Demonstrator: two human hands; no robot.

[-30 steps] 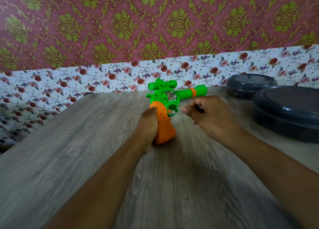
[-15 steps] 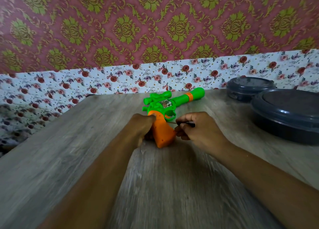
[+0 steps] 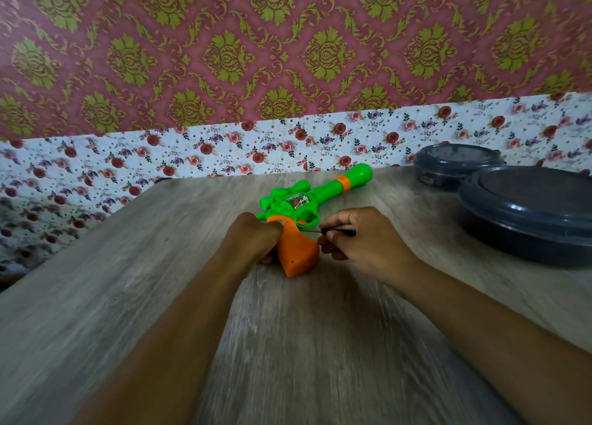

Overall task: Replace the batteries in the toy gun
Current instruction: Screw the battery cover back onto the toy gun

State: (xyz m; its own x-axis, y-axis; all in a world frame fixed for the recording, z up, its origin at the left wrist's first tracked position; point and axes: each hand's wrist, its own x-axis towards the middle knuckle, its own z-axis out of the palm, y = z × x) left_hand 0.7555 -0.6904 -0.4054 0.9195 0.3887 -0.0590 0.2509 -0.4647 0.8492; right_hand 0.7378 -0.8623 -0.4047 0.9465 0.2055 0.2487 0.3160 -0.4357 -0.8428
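Note:
A green toy gun [image 3: 312, 197] with an orange grip [image 3: 296, 251] lies on the wooden table [image 3: 128, 296], its barrel pointing to the far right. My left hand [image 3: 253, 237] is closed around the left side of the orange grip. My right hand [image 3: 362, 239] pinches a small black-handled screwdriver [image 3: 338, 231], and its thin metal tip touches the top right of the grip, just below the trigger guard. No batteries are visible.
Two dark grey round lidded containers stand at the right: a big one [image 3: 528, 213] near the edge of view and a smaller one [image 3: 455, 163] behind it. A patterned wall rises right behind the table's far edge.
The gun has tipped from upright down toward the table and now lies flatter. Both hands came lower and nearer with it, the screwdriver still at the grip.

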